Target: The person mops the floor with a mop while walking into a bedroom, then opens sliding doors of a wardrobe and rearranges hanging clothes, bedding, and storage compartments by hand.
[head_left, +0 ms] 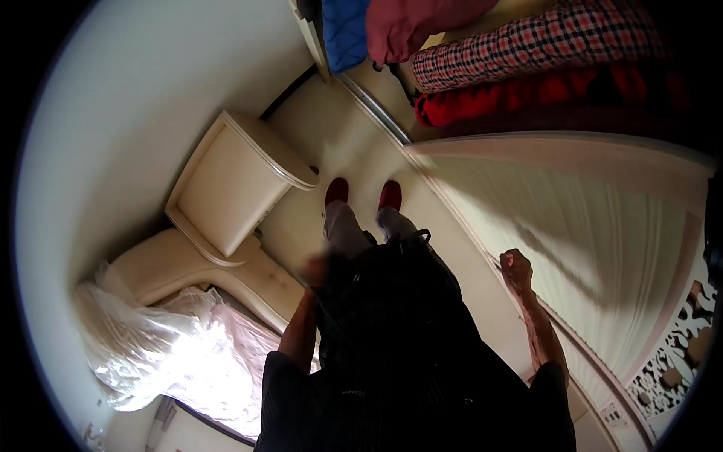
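Note:
Close to the sliding wardrobe door [557, 226], my right hand [517, 270] is curled into a fist; whether anything is inside it is too small to tell. My left hand [315, 270] hangs beside my dark clothing, smeared by blur, so its fingers cannot be made out. A cream bedside cabinet [230, 188] stands to the left of my feet. At the top right, the open part of the wardrobe shows a checked rolled fabric [527, 49], a red cloth [482, 105], a dusty-red garment [407, 26] and a blue quilted item [344, 34].
Below the cabinet, a cream padded bed frame [169, 260] holds bedding under clear plastic [151, 346]. A metal floor rail [376, 111] runs along the wardrobe. My red shoes [390, 196] stand on the pale floor [301, 120]. A white wall [143, 113] is on the left.

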{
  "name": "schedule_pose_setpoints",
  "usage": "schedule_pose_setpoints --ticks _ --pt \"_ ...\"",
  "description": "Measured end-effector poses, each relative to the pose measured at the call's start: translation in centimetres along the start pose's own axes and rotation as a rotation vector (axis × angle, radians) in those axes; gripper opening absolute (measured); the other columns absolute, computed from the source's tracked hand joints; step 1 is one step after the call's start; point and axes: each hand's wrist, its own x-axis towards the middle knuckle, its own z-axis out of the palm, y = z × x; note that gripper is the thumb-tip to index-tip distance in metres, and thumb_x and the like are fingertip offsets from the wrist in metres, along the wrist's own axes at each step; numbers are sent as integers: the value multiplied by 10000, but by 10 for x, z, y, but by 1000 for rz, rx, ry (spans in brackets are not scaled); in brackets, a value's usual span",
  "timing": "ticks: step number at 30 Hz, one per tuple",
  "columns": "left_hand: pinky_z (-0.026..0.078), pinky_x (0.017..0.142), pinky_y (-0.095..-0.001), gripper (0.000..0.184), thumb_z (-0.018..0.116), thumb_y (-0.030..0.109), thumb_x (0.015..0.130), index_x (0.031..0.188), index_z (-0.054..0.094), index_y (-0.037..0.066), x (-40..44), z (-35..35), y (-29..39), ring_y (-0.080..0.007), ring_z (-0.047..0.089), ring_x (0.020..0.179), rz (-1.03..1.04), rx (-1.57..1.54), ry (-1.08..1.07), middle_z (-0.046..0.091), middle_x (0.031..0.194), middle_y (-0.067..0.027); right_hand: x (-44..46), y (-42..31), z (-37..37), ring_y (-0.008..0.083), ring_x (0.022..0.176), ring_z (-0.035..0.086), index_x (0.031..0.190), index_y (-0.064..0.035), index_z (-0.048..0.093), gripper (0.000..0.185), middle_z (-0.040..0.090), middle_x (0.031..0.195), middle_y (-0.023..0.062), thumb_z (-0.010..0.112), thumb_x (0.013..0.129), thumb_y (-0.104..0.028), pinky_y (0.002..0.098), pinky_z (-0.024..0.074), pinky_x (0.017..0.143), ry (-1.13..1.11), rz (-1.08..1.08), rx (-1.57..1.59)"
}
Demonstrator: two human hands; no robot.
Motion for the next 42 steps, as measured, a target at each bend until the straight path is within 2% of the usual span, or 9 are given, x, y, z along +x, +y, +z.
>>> schedule_pose_setpoints --ticks 3,9,13,16,19,26,33,35,42 --pt "539 738 -369 414 643 332 839 1000 708 -43 24 -29 37 -251 690 840 -328 152 -5 716 866 -199 -4 -49 -3 293 783 689 929 -33 645 223 690 802 155 615 876 -248 384 530 705 -5 140 5" --pt "542 606 -373 334 656 282 836 919 711 -36 73 -97 66 -251 682 677 -163 285 0 715 798 -147 -48 -86 58 437 619 577 680 9 511 380 539 633 251 550 928 -276 498 433 563 58 184 -90" --pt "472 444 -323 275 632 254 872 831 664 -16 114 -142 80 -193 602 504 -69 174 -140 665 679 -112 -87 -127 99 507 761 554 832 -9 510 295 573 754 280 490 966 -271 508 449 622 -86 302 14" --pt "376 379 -272 300 591 286 919 821 598 3 156 -164 185 -141 499 417 -314 -153 133 568 575 -75 -110 -145 125 439 709 608 954 -23 531 203 607 719 242 454 966 -210 507 458 633 -96 369 164" --pt "386 437 -262 335 628 310 912 833 603 -14 186 -156 308 -119 514 489 -137 136 207 563 600 -47 -119 -168 128 399 737 640 1013 -9 568 201 636 767 227 423 937 -125 489 482 662 -97 359 128" --pt "409 586 -228 244 689 153 877 1026 591 -14 206 -89 525 -61 500 656 420 -263 41 567 746 9 -110 -159 135 419 780 649 963 -11 630 279 664 803 225 424 951 -199 475 509 709 40 215 356" --pt "504 804 -353 494 779 134 764 1171 541 -13 174 -3 646 -290 633 891 1061 -5 -117 642 990 -162 -52 -184 93 375 738 661 905 -15 620 200 674 779 193 547 910 -201 448 517 674 289 230 396" --pt "482 866 -350 557 796 100 735 1215 531 0 149 11 681 -248 587 1052 1065 -2 -229 584 1167 -157 -44 -196 73 361 726 661 929 -26 611 158 673 777 178 592 891 -178 437 519 671 395 210 446" --pt "502 860 -454 744 817 200 698 1304 449 -25 145 67 743 -422 582 1007 1513 43 -64 540 1192 -264 -2 -246 -6 264 676 653 1006 -16 571 217 651 781 134 680 833 -91 362 531 614 702 30 534"
